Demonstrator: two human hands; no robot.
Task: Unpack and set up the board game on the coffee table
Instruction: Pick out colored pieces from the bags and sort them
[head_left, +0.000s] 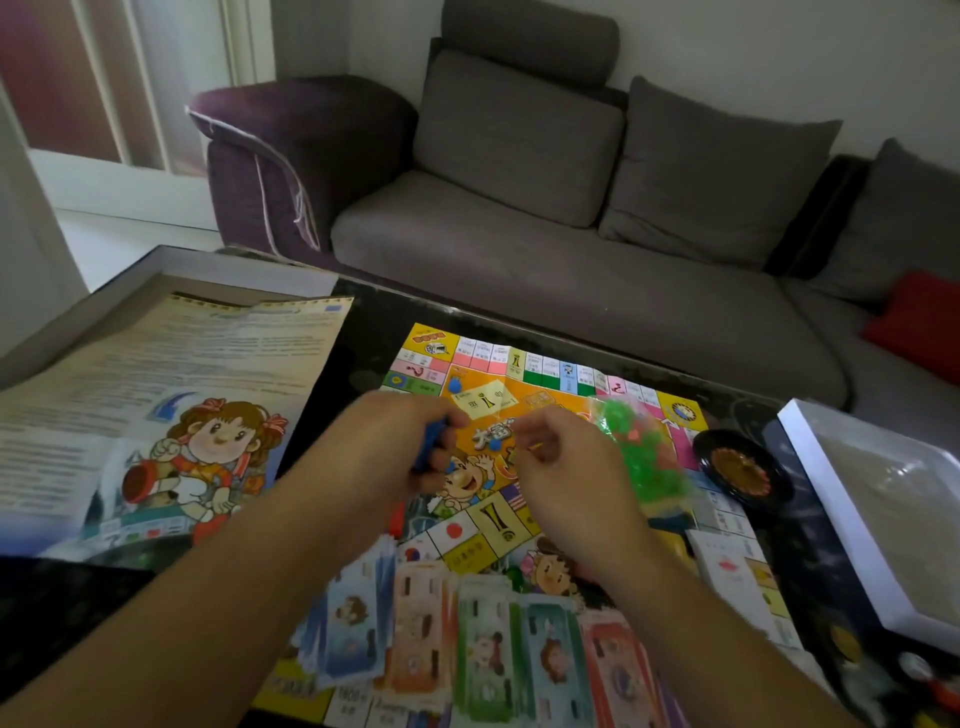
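Note:
The colourful game board (550, 374) lies unfolded on the dark coffee table (363, 322). My left hand (400, 441) hovers over the board's middle, its fingers curled round blue pieces (435, 441). My right hand (566, 467) is beside it, pinching the edge of a clear bag of green and red pieces (639, 447). A small blue pawn (455, 385) stands near the board's far left corner. Several stacks of paper money (467, 629) lie in a row along the board's near edge.
A box lid holding the illustrated instruction sheet (171, 415) sits at the left. A black roulette wheel (743, 470), a stack of cards (727, 566) and a white box tray (878, 514) are at the right. A grey sofa (571, 234) stands behind the table.

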